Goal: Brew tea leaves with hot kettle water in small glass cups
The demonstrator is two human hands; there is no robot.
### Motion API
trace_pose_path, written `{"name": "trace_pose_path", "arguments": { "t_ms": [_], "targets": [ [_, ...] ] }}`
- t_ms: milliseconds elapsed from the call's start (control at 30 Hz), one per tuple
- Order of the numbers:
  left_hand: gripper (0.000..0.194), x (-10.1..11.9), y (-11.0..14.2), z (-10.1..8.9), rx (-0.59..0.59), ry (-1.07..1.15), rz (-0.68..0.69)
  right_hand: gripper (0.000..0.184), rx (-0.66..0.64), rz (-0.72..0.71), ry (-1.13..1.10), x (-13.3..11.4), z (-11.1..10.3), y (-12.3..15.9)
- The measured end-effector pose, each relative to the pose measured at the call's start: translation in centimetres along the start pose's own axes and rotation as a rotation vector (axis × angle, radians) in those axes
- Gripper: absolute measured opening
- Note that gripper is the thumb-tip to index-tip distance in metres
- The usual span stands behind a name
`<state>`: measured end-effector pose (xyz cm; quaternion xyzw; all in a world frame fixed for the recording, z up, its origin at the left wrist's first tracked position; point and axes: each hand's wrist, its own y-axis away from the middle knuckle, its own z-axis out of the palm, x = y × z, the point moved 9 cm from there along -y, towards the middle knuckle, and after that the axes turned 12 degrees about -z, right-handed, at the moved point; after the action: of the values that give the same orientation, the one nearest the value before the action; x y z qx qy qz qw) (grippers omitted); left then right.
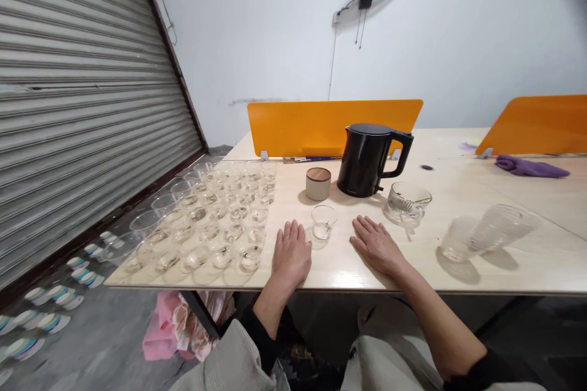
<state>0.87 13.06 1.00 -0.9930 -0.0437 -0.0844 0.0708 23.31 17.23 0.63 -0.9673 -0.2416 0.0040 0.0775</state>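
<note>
My left hand (292, 255) lies flat, palm down, near the front edge of the wooden table (334, 269), holding nothing. To its right, my right hand (376, 245) rests flat as well, fingers stretched toward the middle. Between and slightly beyond them stands a clear plastic cup (323, 223) with some dark bits low inside. Behind that cup is a small grey canister (318, 184) with a wooden lid. A black electric kettle (364, 162) stands behind my right hand, its handle to the right. Beside it, a glass mug (408, 201) holds something thin and dark.
Rows of clear cups (211, 214) with dark bits inside crowd the table's left side. Stacked clear cups (499, 229) lie tipped at the right. Orange dividers (302, 125) stand at the back, near a purple cloth (529, 166). Pink fabric (162, 324) hangs below the table.
</note>
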Motion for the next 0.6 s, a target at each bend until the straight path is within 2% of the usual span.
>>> {"name": "trace_pose_path", "arguments": {
  "t_ms": [167, 600],
  "targets": [
    [0.058, -0.04, 0.08, 0.12, -0.003, -0.017, -0.004, 0.06, 0.041, -0.018, -0.004, -0.12, -0.05, 0.14],
    [0.059, -0.04, 0.03, -0.03, 0.003, 0.007, -0.007, 0.064, 0.013, -0.005, -0.02, 0.16, 0.11, -0.08]
  ]
}}
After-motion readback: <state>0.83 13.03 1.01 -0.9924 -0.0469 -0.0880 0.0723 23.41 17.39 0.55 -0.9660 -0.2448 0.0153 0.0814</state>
